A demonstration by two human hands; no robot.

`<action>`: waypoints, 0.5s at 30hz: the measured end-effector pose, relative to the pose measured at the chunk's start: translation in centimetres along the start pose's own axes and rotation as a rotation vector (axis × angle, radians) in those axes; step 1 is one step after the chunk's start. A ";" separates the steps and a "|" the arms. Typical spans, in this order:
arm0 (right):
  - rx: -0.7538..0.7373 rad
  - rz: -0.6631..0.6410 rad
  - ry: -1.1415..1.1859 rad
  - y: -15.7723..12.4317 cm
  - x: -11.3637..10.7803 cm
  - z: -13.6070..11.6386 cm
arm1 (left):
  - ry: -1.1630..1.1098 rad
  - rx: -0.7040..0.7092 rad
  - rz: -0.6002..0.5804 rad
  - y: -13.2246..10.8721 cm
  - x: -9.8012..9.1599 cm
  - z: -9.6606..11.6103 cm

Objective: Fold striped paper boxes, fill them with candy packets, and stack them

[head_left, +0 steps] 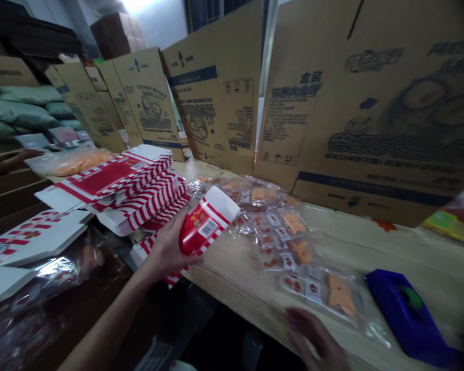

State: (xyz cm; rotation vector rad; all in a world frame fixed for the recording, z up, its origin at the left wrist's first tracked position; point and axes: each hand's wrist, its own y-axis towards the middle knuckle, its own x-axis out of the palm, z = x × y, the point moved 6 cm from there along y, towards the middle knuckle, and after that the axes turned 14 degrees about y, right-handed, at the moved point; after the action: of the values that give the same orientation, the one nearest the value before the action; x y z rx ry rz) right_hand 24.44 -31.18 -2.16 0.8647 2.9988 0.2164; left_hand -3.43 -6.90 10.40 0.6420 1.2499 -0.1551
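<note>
My left hand [169, 248] is closed around a red and white striped carton [205, 220], holding it tilted above the table's front edge. My right hand [316, 340] is low at the near edge, blurred by motion, close to the clear snack packets [294, 242] spread over the wooden table [371, 247]. Its fingers cannot be made out. A pile of flat red and white carton blanks [135, 185] lies just left of the held carton.
Large flattened cardboard boxes [363, 103] stand along the table's back. A blue tape dispenser [406, 314] lies at the right front. More carton blanks [27, 237] and plastic bags [69, 161] lie on the left. Another person's arm [3, 161] shows at far left.
</note>
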 end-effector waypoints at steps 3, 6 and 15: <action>0.073 -0.243 0.503 2.0 7.1 -1.5 | -0.177 0.124 -0.030 -3.9 1.6 6.2; 0.151 -0.264 0.630 2.4 9.9 -2.6 | -0.332 0.179 -0.084 -7.1 4.2 10.2; 0.168 -0.080 0.530 1.0 3.6 -1.7 | -1.007 -0.068 -0.387 -8.2 7.6 12.4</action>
State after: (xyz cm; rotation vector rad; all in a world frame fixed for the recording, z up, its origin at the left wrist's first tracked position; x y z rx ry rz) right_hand 21.83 -28.69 -0.24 0.8018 3.5818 0.2252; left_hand 5.71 -18.40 2.53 0.1816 0.3790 -0.6651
